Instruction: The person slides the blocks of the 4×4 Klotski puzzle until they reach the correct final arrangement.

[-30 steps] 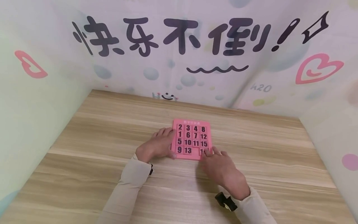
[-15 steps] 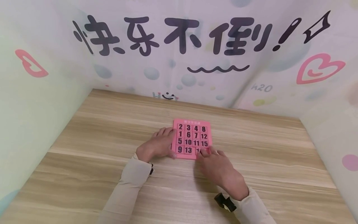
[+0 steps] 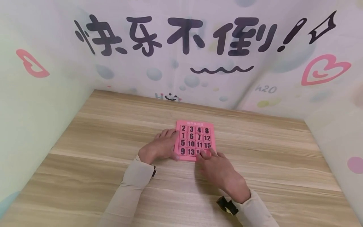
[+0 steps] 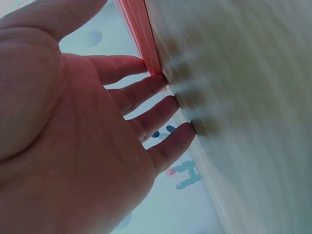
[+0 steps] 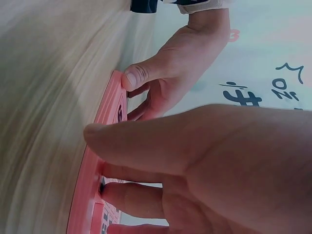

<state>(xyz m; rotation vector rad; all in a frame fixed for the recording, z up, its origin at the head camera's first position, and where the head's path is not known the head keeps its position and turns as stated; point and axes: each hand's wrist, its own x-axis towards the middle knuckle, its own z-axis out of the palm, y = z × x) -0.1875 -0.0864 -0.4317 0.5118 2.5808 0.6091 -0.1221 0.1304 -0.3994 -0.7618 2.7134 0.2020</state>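
A pink sliding number puzzle (image 3: 195,123) lies flat on the wooden table, its numbered tiles facing up. My left hand (image 3: 163,146) rests along its left side, thumb at the near left corner. In the left wrist view, the left hand (image 4: 87,126) has its fingers spread and fairly straight, with the foremost tips at the puzzle's edge (image 4: 139,34). My right hand (image 3: 219,167) touches a bottom-row tile beside 13, partly covering its number. The right wrist view shows the right thumb (image 5: 112,139) along the puzzle's near rim (image 5: 87,185) and other fingertips over the tiles.
The table (image 3: 113,119) meets a printed fabric backdrop (image 3: 141,72) behind the puzzle. Pale walls (image 3: 42,104) stand on both sides. Dark straps (image 3: 227,205) sit at the wrists over light sleeves (image 3: 122,195).
My right hand has slid a bottom-row tile left until it sits beside 13, with the gap now at the bottom right, partly under the fingers. The left hand stays in place.
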